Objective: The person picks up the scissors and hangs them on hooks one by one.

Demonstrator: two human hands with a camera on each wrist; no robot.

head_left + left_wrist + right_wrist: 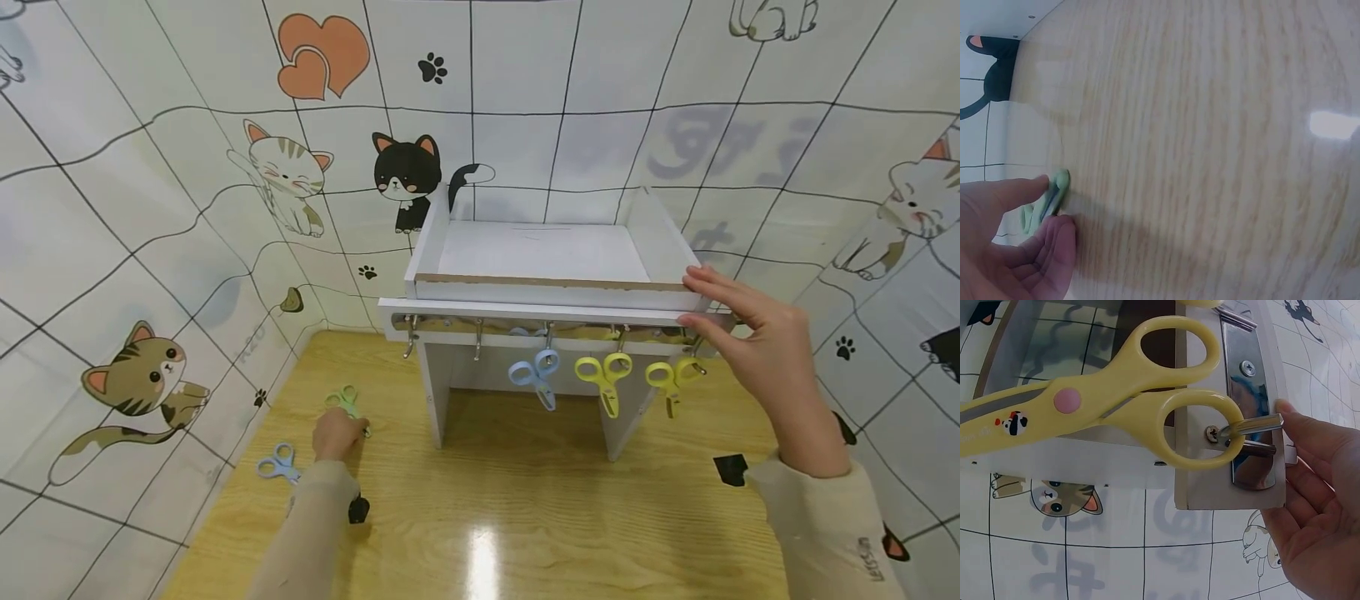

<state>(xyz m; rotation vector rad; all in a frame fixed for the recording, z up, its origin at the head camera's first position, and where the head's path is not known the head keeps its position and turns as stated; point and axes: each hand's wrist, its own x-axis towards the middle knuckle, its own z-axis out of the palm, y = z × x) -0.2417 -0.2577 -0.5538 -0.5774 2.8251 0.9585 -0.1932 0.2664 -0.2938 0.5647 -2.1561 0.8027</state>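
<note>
On the left of the table my left hand (337, 435) pinches a pair of green scissors (345, 398). In the left wrist view the thumb and curled fingers (1060, 244) stand on either side of these green scissors (1054, 199). A pair of blue scissors (279, 464) lies beside that hand. My right hand (772, 350) grips the right end of a white shelf rack (540, 315), thumb at its front. From the rack's hooks hang blue scissors (536, 377) and two yellow pairs, one in the middle (604, 379) and one at the right (670, 380), nearest the right hand.
Two bare metal hooks, one at the far left (410, 337) and another beside it (478, 340), hang on the rack. The rack's open tray (547, 293) sits on top. Cat-patterned sheeting (517, 150) surrounds the wooden table (525, 508).
</note>
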